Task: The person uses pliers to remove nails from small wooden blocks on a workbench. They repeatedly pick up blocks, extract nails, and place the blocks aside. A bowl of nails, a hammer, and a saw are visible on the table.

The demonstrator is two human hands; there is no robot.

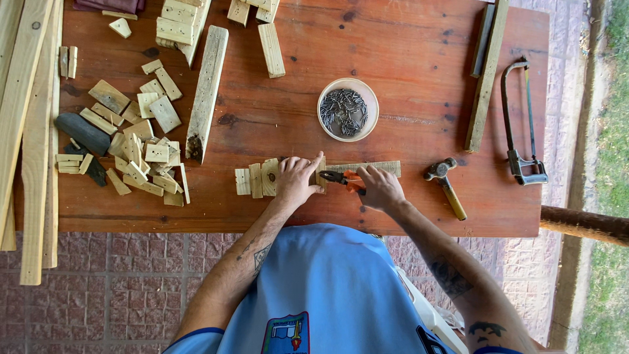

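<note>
Overhead view of a wooden table [406, 39]: left hand [296, 181] pressed flat on a row of small wood blocks [257, 179] near the front edge, right hand [380, 188] closed in a narrow grip on orange-handled pliers [342, 177] lying over a thin wood strip [367, 168]. Just behind, a round white bowl [348, 109] filled with dark nails [344, 111]. Hammer [445, 183] just right of the hands; hacksaw [521, 124] at the far right edge.

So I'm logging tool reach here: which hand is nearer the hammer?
Right. The right hand, gripping the orange-handled pliers, sits just left of the hammer. The left hand presses the wood strip farther left, beyond the pliers.
</note>
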